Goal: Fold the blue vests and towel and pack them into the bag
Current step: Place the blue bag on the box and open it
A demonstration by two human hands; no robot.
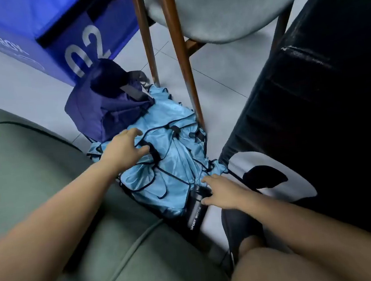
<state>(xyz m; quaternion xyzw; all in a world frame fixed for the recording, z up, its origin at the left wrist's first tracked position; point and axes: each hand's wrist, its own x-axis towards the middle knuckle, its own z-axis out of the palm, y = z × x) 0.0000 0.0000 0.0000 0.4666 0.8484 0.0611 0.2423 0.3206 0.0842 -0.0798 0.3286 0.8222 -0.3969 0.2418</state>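
So this looks like the very start, the gathering bit before any folding: the blue vests [170, 160] are one crumpled heap on the floor [213, 68], shiny light blue fabric with black trim running all over and nothing squared up yet. The heap sits right against the dark bag [105, 107], which stands just behind it, and next to the chair legs [183, 60]. The left hand [125, 150] rests on top of the pile with fingers spread wide and only slightly bent, not gripping anything as far as I can see. The right hand [223, 194] is at the near edge, fingers loose and apart, touching the fabric just beside a black sport bottle [196, 210]. I'd say the next move is pulling one vest free without dragging the lot. Can't pick out the towel here
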